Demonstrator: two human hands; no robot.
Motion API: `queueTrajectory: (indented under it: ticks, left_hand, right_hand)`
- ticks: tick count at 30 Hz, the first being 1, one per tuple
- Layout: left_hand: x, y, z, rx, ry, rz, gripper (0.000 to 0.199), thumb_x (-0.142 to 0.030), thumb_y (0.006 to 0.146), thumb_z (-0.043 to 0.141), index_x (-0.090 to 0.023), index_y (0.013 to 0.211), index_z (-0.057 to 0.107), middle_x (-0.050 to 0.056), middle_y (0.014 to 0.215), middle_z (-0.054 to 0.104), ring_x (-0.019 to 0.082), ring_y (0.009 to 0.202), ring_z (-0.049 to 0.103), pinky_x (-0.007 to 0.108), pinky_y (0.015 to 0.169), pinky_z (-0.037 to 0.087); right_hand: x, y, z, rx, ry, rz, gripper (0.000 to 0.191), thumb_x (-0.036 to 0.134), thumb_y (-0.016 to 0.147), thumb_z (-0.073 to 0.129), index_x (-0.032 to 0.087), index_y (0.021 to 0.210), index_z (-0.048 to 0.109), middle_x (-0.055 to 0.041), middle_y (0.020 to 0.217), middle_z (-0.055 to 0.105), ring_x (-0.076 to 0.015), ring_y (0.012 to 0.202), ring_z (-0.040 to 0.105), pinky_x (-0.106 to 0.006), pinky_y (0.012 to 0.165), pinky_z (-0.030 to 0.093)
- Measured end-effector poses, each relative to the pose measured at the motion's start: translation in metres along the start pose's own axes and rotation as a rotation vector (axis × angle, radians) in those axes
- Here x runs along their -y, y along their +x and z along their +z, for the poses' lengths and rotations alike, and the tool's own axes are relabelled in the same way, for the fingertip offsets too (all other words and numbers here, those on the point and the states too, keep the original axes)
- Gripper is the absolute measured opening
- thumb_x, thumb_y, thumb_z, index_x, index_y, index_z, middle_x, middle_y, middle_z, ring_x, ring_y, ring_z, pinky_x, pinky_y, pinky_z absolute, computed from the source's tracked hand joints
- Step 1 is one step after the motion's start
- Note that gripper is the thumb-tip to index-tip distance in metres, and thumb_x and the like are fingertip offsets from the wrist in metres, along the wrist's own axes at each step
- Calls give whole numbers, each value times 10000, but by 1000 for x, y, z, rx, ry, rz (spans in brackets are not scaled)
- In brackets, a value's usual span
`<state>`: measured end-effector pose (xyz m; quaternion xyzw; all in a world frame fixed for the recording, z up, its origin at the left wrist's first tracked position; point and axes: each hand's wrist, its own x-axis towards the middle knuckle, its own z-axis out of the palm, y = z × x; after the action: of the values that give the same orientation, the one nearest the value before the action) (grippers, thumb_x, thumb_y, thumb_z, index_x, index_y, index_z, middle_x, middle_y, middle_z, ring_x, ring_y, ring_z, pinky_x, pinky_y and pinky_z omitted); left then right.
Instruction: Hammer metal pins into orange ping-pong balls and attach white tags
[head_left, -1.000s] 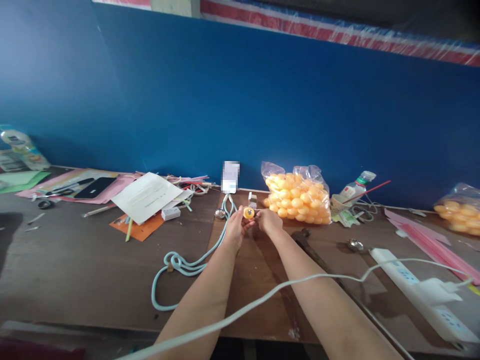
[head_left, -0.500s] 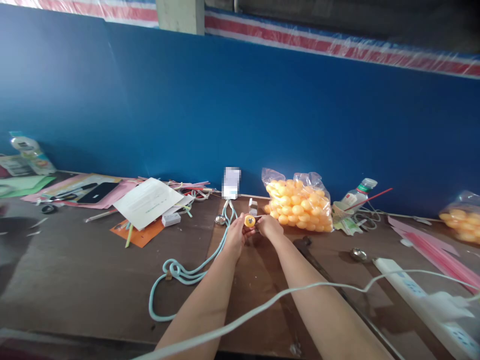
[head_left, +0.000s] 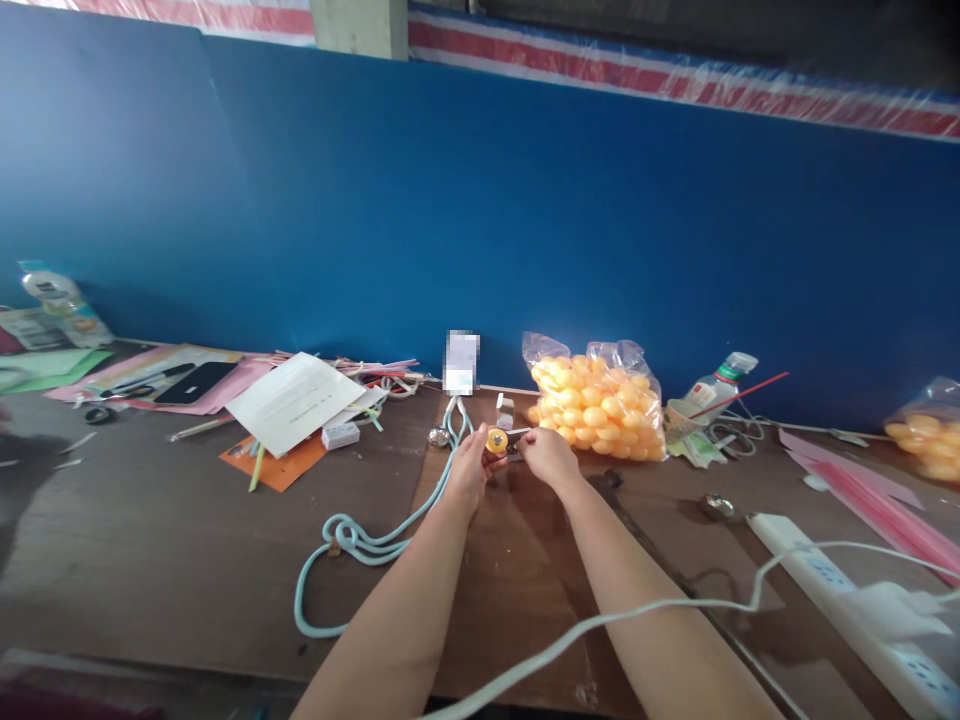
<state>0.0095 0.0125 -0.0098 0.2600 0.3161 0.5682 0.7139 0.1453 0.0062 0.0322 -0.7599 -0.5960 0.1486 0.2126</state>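
My left hand (head_left: 466, 475) is closed on a small round orange piece with a greyish, star-like centre (head_left: 496, 440), held a little above the brown table. Just right of it, my right hand (head_left: 551, 457) has its fingertips pinched together. A thin pale strip (head_left: 517, 433) runs between the round piece and these fingertips; it is too small to identify. Beyond the hands stands a small white box-like block (head_left: 505, 411). A clear bag of orange balls (head_left: 596, 405) lies behind my right hand.
A light blue lanyard (head_left: 367, 545) with a blurred badge (head_left: 462, 362) lies to the left. Papers (head_left: 296, 403) and a phone (head_left: 196, 382) are farther left. To the right are a bottle (head_left: 724, 385) and a power strip (head_left: 814, 565). A white cable (head_left: 637, 608) crosses over my right forearm.
My right hand has moved slightly right, away from the round orange piece, and the pale strip shows more. The white cable has shifted lower and to the right.
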Motion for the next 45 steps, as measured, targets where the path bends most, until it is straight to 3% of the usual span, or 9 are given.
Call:
queueTrajectory:
  ticks: [6, 10, 13, 17, 23, 30, 33, 38, 45]
  left_hand:
    - [-2, -7, 2, -4, 106, -44, 434, -538, 697, 708, -157, 862, 580, 12, 742, 587, 96, 582, 573, 212, 495, 505]
    - [-3, -11, 3, 16, 178, -58, 374, -439, 643, 770, -153, 748, 555, -1, 686, 554, 89, 564, 540, 192, 458, 473]
    - [-2, -12, 2, 35, 256, -63, 328, -366, 625, 788, -144, 804, 625, 19, 728, 593, 85, 559, 535, 182, 438, 442]
    - [-1, -13, 2, 96, 302, -75, 390, -366, 647, 777, -152, 959, 684, 50, 817, 642, 86, 577, 546, 175, 437, 423]
    - [0, -12, 3, 55, 308, -27, 279, -306, 608, 807, -131, 780, 673, 39, 686, 629, 98, 574, 557, 194, 487, 457]
    - [-2, -13, 4, 25, 282, -28, 296, -316, 592, 819, -126, 753, 660, 30, 668, 617, 95, 571, 556, 193, 485, 457]
    - [-2, -13, 1, 47, 219, -87, 303, -327, 609, 814, -126, 768, 652, 9, 633, 589, 75, 538, 532, 186, 493, 457]
    - [-3, -14, -3, 80, 169, -203, 255, -274, 654, 795, -130, 806, 651, 8, 628, 579, 75, 530, 534, 183, 485, 465]
    - [-7, -14, -4, 142, 84, -269, 151, -193, 715, 734, -131, 821, 647, 15, 661, 580, 73, 553, 551, 151, 457, 462]
  right_hand:
    - [-18, -9, 8, -99, 439, -136, 236, 377, 758, 577, 183, 768, 710, -31, 739, 704, -184, 729, 627, -266, 679, 442]
    - [-22, -17, 14, -92, 677, -141, 329, 466, 746, 604, 154, 785, 701, -13, 633, 649, -165, 606, 564, -268, 601, 427]
    - [-22, -22, 16, -60, 777, -116, 347, 483, 750, 607, 153, 810, 693, 11, 573, 605, -137, 520, 501, -256, 537, 396]
    - [-21, -26, 17, -27, 797, -149, 318, 463, 775, 582, 165, 807, 690, -3, 625, 644, -146, 555, 537, -256, 550, 411]
    - [-17, -29, 18, -41, 715, -228, 268, 416, 784, 573, 172, 761, 681, -29, 751, 699, -177, 717, 611, -272, 683, 457]
    - [-21, -29, 22, 44, 840, -155, 348, 497, 772, 595, 181, 890, 681, 9, 605, 614, -117, 468, 470, -234, 452, 364]
    - [-20, -31, 21, 84, 913, -181, 371, 476, 757, 631, 203, 1001, 684, 13, 659, 636, -100, 456, 455, -228, 447, 373]
    - [-18, -32, 20, 52, 903, -159, 342, 480, 732, 655, 203, 920, 723, 4, 680, 667, -108, 472, 489, -243, 472, 409]
    - [-17, -33, 17, -61, 787, -305, 298, 459, 766, 643, 199, 887, 725, -50, 915, 733, -207, 857, 659, -317, 798, 498]
